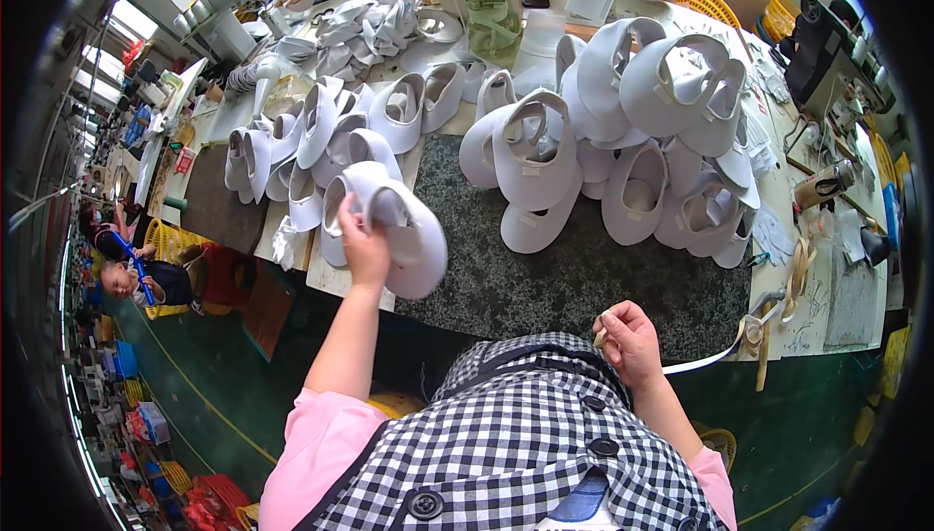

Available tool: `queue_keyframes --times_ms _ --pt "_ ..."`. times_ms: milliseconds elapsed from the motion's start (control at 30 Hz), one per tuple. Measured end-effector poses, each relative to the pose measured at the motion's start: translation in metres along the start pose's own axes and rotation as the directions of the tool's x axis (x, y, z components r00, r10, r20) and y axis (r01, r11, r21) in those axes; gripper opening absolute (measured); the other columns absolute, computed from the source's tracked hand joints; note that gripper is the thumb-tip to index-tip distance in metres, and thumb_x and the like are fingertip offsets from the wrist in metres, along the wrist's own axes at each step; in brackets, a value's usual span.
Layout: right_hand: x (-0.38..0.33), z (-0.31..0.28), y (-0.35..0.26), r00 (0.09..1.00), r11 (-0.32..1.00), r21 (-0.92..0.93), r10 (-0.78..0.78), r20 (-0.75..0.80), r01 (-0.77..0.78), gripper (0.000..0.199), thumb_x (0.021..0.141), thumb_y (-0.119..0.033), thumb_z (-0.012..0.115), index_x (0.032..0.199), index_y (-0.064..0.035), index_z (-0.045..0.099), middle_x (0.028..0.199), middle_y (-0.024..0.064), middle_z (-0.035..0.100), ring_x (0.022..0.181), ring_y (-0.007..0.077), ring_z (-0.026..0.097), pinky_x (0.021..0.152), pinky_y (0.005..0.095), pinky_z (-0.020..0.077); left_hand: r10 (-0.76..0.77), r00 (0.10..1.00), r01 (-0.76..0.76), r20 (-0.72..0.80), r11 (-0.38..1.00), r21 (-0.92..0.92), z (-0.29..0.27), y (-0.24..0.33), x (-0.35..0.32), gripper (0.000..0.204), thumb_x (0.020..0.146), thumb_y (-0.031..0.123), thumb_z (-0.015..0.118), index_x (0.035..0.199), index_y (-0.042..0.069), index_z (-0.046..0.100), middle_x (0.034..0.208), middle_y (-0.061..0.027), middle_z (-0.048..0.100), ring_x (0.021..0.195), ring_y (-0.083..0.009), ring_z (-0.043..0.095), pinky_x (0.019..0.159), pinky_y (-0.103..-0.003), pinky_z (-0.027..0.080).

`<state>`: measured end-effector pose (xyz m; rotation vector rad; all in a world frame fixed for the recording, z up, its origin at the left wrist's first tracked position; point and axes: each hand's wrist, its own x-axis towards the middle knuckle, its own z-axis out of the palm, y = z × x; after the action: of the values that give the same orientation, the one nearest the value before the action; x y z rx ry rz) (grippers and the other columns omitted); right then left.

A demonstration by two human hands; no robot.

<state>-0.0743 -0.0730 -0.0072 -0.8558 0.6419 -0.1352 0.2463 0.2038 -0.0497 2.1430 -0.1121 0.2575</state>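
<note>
My left hand (367, 251) grips a white shoe upper (418, 249) by its opening, holding it over the left edge of the dark mat (457, 288). The upper is slightly blurred. My right hand (630, 341) is closed in a pinch near my waist, at the front of the table. A small beige piece (599, 338) shows between its thumb and fingers; its kind is not clear. From beside my right wrist a white strip (702, 364) runs toward the table's right side. More white shoe uppers (533, 147) are heaped on the mat's far right part.
Another group of white uppers (316, 132) stands at the left. Beige strips (800, 273) hang by a wooden stick (764, 361) at the table's right edge. Across the table, two people handle white pieces. A child with a blue toy (134, 264) is at the left.
</note>
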Motion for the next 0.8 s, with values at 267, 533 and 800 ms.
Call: queue_keyframes --times_ms 267,533,800 --pt "0.012 0.028 0.007 0.988 0.993 -0.048 0.113 0.109 -0.108 0.012 0.095 -0.01 0.058 0.091 -0.0049 0.048 0.091 0.0138 0.065 0.047 0.0083 0.051 0.04 0.0188 0.0387 0.283 0.927 -0.328 0.244 0.929 0.17 0.048 0.036 -0.055 0.039 0.081 0.006 0.063 0.12 0.003 0.057 0.121 -0.0187 0.052 0.104 -0.0369 0.057 0.092 -0.04 0.046" --pt "0.016 -0.004 0.003 0.979 0.99 0.104 -0.077 -0.188 0.098 0.013 0.096 -0.017 0.059 0.09 -0.0072 0.052 0.076 0.002 0.055 0.059 0.0106 0.055 0.052 0.0204 0.0444 0.052 0.806 0.085 0.589 0.976 -0.203 0.08 0.09 -0.126 0.03 0.088 0.021 0.068 0.11 0.003 0.06 0.106 -0.0162 0.061 0.101 -0.0315 0.059 0.09 -0.037 0.046" --pt "-0.009 -0.027 -0.006 0.947 0.958 -0.188 -0.252 -0.197 0.216 0.024 0.095 -0.011 0.06 0.115 0.0015 0.057 0.097 0.009 0.066 0.081 0.0143 0.064 0.074 0.0261 0.0542 0.344 0.748 -0.296 0.568 0.938 -0.178 0.122 0.121 -0.164 0.069 0.077 0.027 0.077 0.134 0.004 0.045 0.123 -0.0179 0.046 0.119 -0.0365 0.043 0.102 -0.045 0.036"
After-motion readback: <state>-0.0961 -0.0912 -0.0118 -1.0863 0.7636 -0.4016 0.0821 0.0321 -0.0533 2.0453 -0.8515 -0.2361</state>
